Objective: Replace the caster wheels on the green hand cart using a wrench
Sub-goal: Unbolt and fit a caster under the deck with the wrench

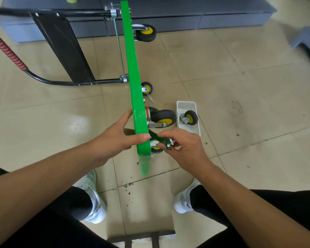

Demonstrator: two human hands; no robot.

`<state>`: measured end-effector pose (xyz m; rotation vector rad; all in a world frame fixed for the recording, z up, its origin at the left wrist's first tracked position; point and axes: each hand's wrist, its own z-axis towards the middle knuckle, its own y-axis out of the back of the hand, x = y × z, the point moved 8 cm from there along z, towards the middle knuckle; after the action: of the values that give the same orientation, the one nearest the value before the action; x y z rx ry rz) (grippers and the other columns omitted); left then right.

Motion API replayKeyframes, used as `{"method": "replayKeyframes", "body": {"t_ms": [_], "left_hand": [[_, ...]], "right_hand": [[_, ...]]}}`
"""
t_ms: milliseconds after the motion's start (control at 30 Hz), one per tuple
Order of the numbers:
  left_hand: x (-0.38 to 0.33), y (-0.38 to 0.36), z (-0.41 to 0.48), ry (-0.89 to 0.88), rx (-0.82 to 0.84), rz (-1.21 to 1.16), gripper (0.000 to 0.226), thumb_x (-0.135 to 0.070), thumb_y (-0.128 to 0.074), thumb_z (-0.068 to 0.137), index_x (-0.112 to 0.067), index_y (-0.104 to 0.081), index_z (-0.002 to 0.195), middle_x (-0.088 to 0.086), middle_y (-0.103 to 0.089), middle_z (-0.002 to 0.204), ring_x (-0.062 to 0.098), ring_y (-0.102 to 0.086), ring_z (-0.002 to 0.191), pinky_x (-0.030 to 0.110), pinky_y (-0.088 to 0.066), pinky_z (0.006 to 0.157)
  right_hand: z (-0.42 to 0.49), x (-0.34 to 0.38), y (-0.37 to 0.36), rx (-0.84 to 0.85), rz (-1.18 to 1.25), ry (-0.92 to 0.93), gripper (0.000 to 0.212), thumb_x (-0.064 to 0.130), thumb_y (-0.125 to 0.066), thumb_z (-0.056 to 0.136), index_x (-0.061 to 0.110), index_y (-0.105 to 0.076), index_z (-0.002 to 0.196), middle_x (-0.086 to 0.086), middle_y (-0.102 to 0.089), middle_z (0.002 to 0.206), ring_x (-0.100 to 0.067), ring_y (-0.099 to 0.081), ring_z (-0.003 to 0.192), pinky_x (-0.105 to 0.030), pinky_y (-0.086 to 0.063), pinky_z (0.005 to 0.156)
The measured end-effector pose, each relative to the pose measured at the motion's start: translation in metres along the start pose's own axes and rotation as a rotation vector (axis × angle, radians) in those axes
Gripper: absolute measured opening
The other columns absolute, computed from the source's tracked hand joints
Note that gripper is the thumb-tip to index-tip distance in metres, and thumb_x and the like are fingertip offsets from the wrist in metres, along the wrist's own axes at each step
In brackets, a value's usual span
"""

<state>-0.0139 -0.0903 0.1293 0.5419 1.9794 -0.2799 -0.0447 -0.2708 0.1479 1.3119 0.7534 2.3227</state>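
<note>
1. Folded black handle [7,51] at 10 o'clock, lying on the floor.
2. Left hand [118,138] clamps the near end of the green hand cart [134,83], thumb across its top edge. The deck stands on edge, long axis running 12 to 6.
3. Caster wheels project toward 3 o'clock; the nearest caster [156,148] sits just under the hands.
4. Right hand [183,145], fingers closed on the green wrench [157,138], touches that caster's mount. It is the nearer hand; the fastener lies toward 9 o'clock from its fingertips.
5. White basket [186,104] at 2 o'clock holds a loose spare caster [189,118].
</note>
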Motion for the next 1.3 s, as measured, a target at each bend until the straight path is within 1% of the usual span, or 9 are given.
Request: {"method": "replayKeyframes", "body": {"t_ms": [167,433,700,833,967,1033,1167,1233,1300], "left_hand": [[0.000,-0.001,0.000,-0.005,0.007,0.000,0.111,-0.058,-0.083,0.057,-0.059,-0.020,0.148,-0.007,-0.073,0.116,0.020,-0.065,0.117,0.052,-0.045,0.107],[0.003,0.001,0.002,0.003,0.004,0.004,0.112,-0.060,-0.084,0.057,-0.061,-0.018,0.148,-0.007,-0.072,0.121,0.021,-0.064,0.119,0.050,-0.047,0.106],[0.007,0.004,0.005,0.009,-0.010,0.003,0.112,-0.063,-0.086,0.055,-0.065,-0.020,0.145,-0.005,-0.068,0.129,0.025,-0.062,0.122,0.049,-0.049,0.104],[0.006,0.003,0.005,0.006,0.004,0.013,0.109,-0.062,-0.085,0.058,-0.065,-0.019,0.145,-0.008,-0.070,0.124,0.023,-0.062,0.122,0.049,-0.049,0.105],[0.006,0.002,0.003,0.012,0.002,0.016,0.107,-0.059,-0.084,0.060,-0.065,-0.019,0.145,-0.009,-0.071,0.121,0.020,-0.062,0.122,0.048,-0.047,0.106],[0.005,0.002,0.002,0.016,-0.006,0.014,0.107,-0.061,-0.084,0.058,-0.067,-0.020,0.144,-0.010,-0.070,0.123,0.021,-0.061,0.123,0.047,-0.048,0.106],[0.003,0.001,0.001,0.020,-0.007,0.014,0.112,-0.064,-0.084,0.053,-0.065,-0.019,0.145,-0.008,-0.069,0.125,0.019,-0.061,0.123,0.046,-0.048,0.106],[0.003,0.001,0.001,0.019,0.000,0.016,0.111,-0.063,-0.083,0.055,-0.063,-0.019,0.146,-0.010,-0.071,0.123,0.017,-0.062,0.121,0.046,-0.047,0.106],[0.004,0.001,0.001,0.021,0.002,0.016,0.110,-0.062,-0.083,0.056,-0.063,-0.019,0.146,-0.010,-0.071,0.122,0.018,-0.062,0.121,0.047,-0.047,0.107]], "right_hand": [[0.008,-0.011,0.008,-0.046,0.105,-0.077,0.027,0.013,-0.082,0.085,0.010,-0.076,0.111,-0.001,-0.074,0.110,-0.005,-0.068,0.103,-0.013,-0.056,0.078],[0.001,-0.037,-0.009,0.029,0.312,-0.339,0.024,0.018,-0.081,0.086,0.019,-0.077,0.110,-0.006,-0.075,0.095,-0.025,-0.071,0.082,-0.036,-0.061,0.073],[0.007,-0.029,0.014,-0.094,0.445,-0.342,0.020,0.013,-0.078,0.087,0.017,-0.073,0.105,-0.008,-0.076,0.099,-0.043,-0.067,0.084,-0.046,-0.061,0.081],[0.014,-0.016,0.023,-0.086,0.322,-0.224,0.022,0.016,-0.082,0.087,0.021,-0.075,0.107,-0.014,-0.074,0.095,-0.044,-0.067,0.079,-0.053,-0.055,0.070],[0.012,-0.020,0.018,-0.082,0.345,-0.295,0.020,0.016,-0.084,0.086,0.020,-0.076,0.105,-0.013,-0.074,0.092,-0.044,-0.067,0.076,-0.057,-0.055,0.067],[0.011,-0.022,0.016,-0.066,0.404,-0.356,0.020,0.012,-0.082,0.087,0.017,-0.075,0.105,-0.011,-0.075,0.092,-0.039,-0.069,0.076,-0.054,-0.058,0.070],[0.015,-0.028,0.018,-0.020,0.453,-0.437,0.019,0.002,-0.079,0.087,0.013,-0.074,0.102,-0.001,-0.068,0.098,-0.015,-0.068,0.074,-0.027,-0.056,0.068],[0.016,-0.031,0.018,0.002,0.451,-0.474,0.015,0.002,-0.077,0.088,0.002,-0.072,0.103,0.011,-0.071,0.089,-0.011,-0.065,0.070,-0.022,-0.054,0.066],[0.015,-0.032,0.017,0.011,0.473,-0.505,0.013,0.005,-0.073,0.091,0.010,-0.073,0.103,0.007,-0.073,0.078,-0.011,-0.067,0.068,-0.023,-0.055,0.064]]}}
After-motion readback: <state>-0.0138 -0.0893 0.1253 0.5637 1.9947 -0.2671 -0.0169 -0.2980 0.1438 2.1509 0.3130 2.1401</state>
